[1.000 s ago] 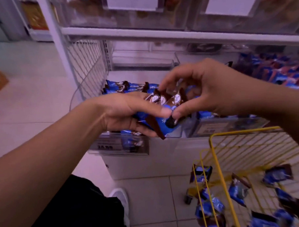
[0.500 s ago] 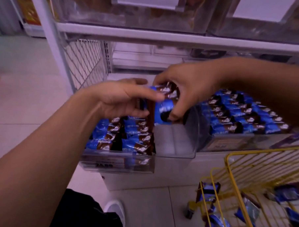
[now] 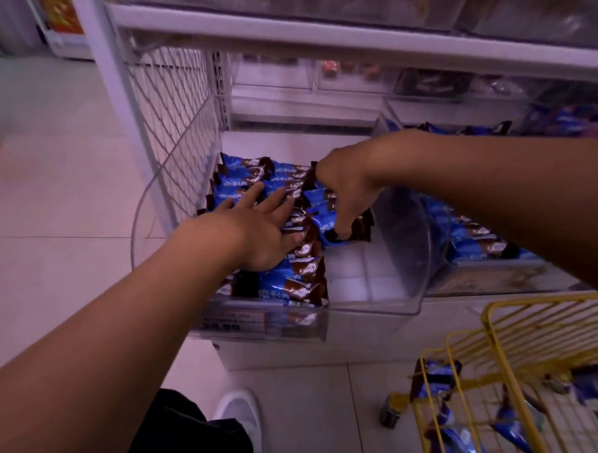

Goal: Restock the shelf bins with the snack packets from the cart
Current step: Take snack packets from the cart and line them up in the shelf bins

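Snack packets (image 3: 271,286): blue with brown ends. Bin (image 3: 409,265): clear. Cart (image 3: 510,372), five o'clock: yellow wire. Shelf (image 3: 333,39): white.

Front-right corner of the clear bin (image 3: 373,308) is bare, plenty of room there. Snack packets (image 3: 288,277) crowd its left side, and the yellow cart (image 3: 505,341) blocks the lower right.

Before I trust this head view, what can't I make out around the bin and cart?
- Price label on the bin: blurred, not fully readable.
- Packets under the left hand: covered by the palm.
- Right hand fingertips on a packet: grip partly hidden by the hand.
- Cart: cut off by right and bottom edges; remaining packets uncountable.
- Upper shelf bins: blurred, cut by top edge.
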Motion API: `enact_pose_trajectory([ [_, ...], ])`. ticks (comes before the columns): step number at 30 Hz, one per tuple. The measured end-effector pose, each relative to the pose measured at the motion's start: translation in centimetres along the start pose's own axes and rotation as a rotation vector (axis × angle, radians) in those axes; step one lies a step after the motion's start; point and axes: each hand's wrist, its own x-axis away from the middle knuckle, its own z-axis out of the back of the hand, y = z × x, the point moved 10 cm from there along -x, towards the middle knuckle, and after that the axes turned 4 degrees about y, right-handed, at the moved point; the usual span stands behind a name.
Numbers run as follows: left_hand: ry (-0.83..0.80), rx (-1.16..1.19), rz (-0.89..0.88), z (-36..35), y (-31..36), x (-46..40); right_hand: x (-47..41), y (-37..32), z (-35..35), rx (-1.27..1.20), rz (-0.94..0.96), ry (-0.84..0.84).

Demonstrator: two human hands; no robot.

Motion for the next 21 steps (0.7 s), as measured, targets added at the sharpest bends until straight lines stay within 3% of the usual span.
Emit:
enact_pose_trajectory([
  [4,-0.025,-0.018,0.024,0.3,-0.1,0.3,0.1,-0.5,-1.4,0.121,0.038,0.046],
  [9,-0.03,-0.031,0.022,0.0,-0.2,0.0,-1.1,1.0,-3.8,0.31,-0.088,-0.037],
  [14,0.049,0.012,-0.041,0.9,0.4,0.4,-0.3,1.0,-2.8,0.38,-0.091,-0.021],
  [17,0.339,0.084,-0.158,5.7,2.5,2.6,4.2,1.1,0.9,0.296,-0.033,0.257],
  [21,0.91,0.203,-0.521,12.4,9.9,11.4,18.9,3.3,2.5,-0.047,0.057,0.929],
])
